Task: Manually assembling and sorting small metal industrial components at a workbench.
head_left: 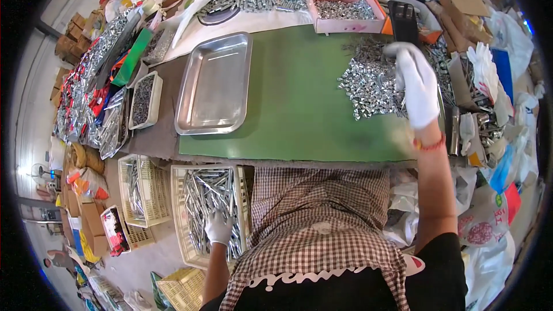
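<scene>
My left hand point(219, 228), in a white glove, reaches down into a cream plastic crate point(175, 219) beside my lap. Its fingers are spread against the long shiny metal rods point(199, 196) that fill the crate. Over the right part of the green tabletop point(288, 92), my gloved right hand point(416, 78) hovers at a heap of small silvery metal pieces point(366, 89). A patch of dark thin pieces point(368, 52), like small screws or nails, adjoins that heap. My right fingers are bent together; whatever they hold is hidden.
A shallow steel tray point(214, 86) lies on the table's left. Behind are a pink box point(348, 11) of small metal parts and an upright black object point(402, 22). A white bin point(145, 101) holds dark small parts. Another crate point(141, 190) stands left of the rods.
</scene>
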### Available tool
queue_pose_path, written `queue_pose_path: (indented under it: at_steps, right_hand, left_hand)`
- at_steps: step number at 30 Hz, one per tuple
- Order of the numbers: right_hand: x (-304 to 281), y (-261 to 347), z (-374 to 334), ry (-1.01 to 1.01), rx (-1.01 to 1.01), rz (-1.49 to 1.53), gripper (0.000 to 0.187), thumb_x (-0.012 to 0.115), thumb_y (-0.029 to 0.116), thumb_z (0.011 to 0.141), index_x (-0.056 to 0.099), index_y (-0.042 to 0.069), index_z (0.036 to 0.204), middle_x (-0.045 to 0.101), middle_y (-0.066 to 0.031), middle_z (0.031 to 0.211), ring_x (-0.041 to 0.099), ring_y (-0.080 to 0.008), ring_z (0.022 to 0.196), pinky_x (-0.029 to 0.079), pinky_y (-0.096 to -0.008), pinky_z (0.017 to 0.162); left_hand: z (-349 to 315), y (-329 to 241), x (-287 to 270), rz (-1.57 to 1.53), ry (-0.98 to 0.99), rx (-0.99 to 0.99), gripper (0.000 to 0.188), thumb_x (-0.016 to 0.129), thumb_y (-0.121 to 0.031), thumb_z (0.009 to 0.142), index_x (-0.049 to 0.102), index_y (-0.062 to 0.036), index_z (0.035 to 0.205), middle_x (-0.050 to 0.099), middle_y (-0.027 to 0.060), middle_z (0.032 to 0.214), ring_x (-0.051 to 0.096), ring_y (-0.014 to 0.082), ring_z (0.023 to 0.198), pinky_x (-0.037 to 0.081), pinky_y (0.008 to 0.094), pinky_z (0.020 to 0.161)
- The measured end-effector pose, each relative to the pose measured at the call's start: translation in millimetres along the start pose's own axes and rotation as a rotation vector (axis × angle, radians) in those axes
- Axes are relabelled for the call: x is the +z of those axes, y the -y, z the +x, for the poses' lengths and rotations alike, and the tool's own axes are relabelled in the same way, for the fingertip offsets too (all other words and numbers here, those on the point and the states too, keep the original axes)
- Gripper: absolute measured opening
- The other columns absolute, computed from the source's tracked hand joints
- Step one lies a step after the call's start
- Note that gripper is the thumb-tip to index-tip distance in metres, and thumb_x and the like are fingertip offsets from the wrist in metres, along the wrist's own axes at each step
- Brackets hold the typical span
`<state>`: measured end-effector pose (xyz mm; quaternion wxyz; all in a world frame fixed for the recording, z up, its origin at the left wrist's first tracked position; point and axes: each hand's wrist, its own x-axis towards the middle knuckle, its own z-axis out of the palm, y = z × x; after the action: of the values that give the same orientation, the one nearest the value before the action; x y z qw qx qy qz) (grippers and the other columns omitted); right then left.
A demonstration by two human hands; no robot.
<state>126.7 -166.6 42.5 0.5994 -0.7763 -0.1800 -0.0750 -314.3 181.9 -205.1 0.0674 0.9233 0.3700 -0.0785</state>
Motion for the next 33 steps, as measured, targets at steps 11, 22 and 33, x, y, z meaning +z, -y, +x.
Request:
queue_pose_path:
  at_steps: [11,22,33]
  right_hand:
    - [-5.2,-80.6,122.4,-0.034,0.177,-0.201,0.026,0.056,0.023,0.098,0.066,0.014,0.121,0.068,0.0007,0.1,0.059,-0.0085,0.077,0.05,-0.0251,0.069]
    - [-44.6,-36.2,48.8,0.188,-0.086,-0.729,0.028,0.054,0.028,0.093,0.069,0.009,0.106,0.069,-0.0146,0.106,0.064,-0.0327,0.102,0.049,-0.0409,0.091]
    - [1.9,-56.5,79.1,0.333,-0.128,-1.142,0.027,0.064,0.022,0.079,0.071,0.012,0.103,0.066,-0.0162,0.106,0.062,-0.034,0.104,0.049,-0.0427,0.095]
  left_hand:
    - [47.1,-163.2,-109.2,-0.453,-0.262,0.725,0.004,0.069,-0.009,0.08,0.072,-0.0091,0.083,0.068,0.0068,0.077,0.064,0.0268,0.064,0.052,0.0359,0.059]
    - [77.6,-295.7,-200.6,-0.471,-0.368,1.306,0.014,0.071,-0.013,0.078,0.069,-0.009,0.092,0.067,0.0073,0.079,0.066,0.0264,0.071,0.052,0.0374,0.065]
    - [188.8,-466.0,-199.0,-0.587,-0.327,0.841,0.025,0.053,-0.015,0.09,0.063,-0.0091,0.112,0.061,0.0194,0.106,0.063,0.0392,0.095,0.051,0.0488,0.084]
